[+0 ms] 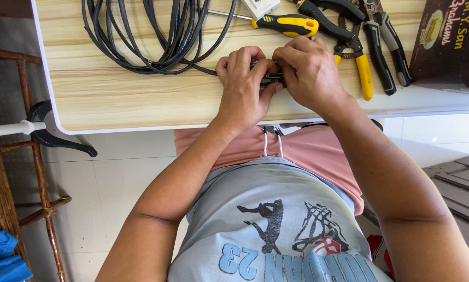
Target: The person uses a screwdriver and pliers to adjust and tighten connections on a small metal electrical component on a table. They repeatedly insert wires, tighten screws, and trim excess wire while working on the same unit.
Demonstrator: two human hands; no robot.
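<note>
My left hand [243,86] and my right hand [308,70] meet over the front part of a light wooden table [119,96]. Both pinch the end of a black cable [270,78] between their fingertips; the end is mostly hidden by my fingers. The cable runs left to a loose black coil [156,36] lying on the table. Just beyond my hands lies a yellow-and-black screwdriver [284,24].
Yellow-handled pliers [362,68] and black-grey pliers [386,47] lie right of my hands. A dark brown box [448,44] stands at the far right. A small white device [259,6] is at the top edge. A rattan frame [33,156] stands left of the table.
</note>
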